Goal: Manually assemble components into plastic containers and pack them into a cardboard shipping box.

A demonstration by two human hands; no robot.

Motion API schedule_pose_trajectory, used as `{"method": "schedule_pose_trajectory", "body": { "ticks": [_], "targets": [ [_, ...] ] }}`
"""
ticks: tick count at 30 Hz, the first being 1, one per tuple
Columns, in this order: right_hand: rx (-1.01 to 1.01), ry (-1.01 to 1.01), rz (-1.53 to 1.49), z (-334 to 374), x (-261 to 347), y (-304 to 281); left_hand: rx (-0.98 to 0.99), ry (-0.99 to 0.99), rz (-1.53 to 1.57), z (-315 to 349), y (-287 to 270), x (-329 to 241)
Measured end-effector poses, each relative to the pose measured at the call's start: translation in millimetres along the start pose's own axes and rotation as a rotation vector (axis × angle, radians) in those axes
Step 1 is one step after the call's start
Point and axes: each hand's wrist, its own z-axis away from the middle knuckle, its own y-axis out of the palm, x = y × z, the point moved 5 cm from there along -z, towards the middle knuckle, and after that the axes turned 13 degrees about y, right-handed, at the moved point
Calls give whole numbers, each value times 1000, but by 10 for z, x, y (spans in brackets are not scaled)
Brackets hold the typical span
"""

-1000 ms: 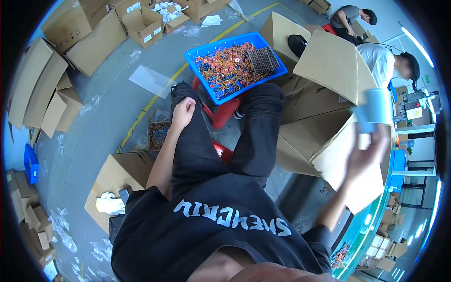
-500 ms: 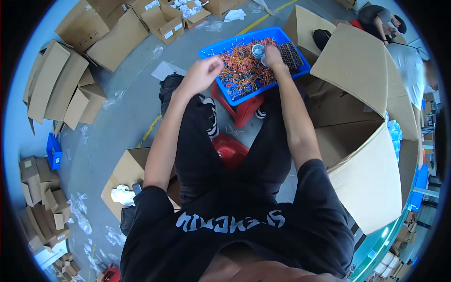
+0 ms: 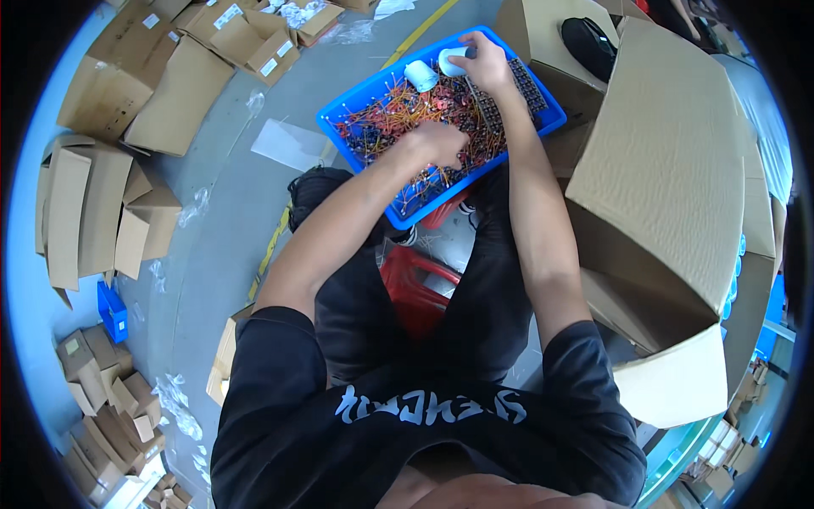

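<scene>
In front of me a blue tray (image 3: 331,119) holds a heap of thin orange, red and dark wired parts (image 3: 381,114), with dark gridded blocks (image 3: 527,89) at its right end. My right hand (image 3: 490,66) grips a pale blue cup-shaped piece (image 3: 452,61) at the far side, thumb and fingers about its rim. A second pale cup (image 3: 420,76) lies on the heap just left of it. Low over the middle of the heap, my left hand (image 3: 437,144) has its fingers curled down among the parts; what they pinch, if anything, is hidden.
A large open cardboard box (image 3: 661,161) stands close by my right arm, with a black bag (image 3: 588,48) behind it. A red stool (image 3: 415,288) shows between my legs. Cardboard boxes (image 3: 93,212) and plastic scraps (image 3: 175,407) lie along the left.
My left hand has moved right, from the tray's left edge into the heap. My right hand is now at the far side, gripping a cup; two cups show apart where one round piece showed before.
</scene>
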Motion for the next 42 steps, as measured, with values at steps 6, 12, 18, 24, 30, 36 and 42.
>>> {"method": "schedule_pose_trajectory", "body": {
  "ticks": [6,12,18,24,30,36,42],
  "targets": [
    [19,46,-89,-284,-60,-65,54,13,359,-125,-205,254],
    [397,245,-640,-194,-204,-76,-414,160,609,447,-841,326],
    [457,178,-314,-177,-341,-31,-633,102,775,443,-853,391],
    [536,126,-408,-67,-223,-51,-773,62,815,484,-888,418],
    [749,172,-251,129,-212,-49,-981,-112,693,515,-878,476],
    [1010,172,230,369,-195,94,-932,-223,697,468,-819,610],
    [847,134,407,312,16,254,-908,-222,737,449,-836,688]
  ]
}}
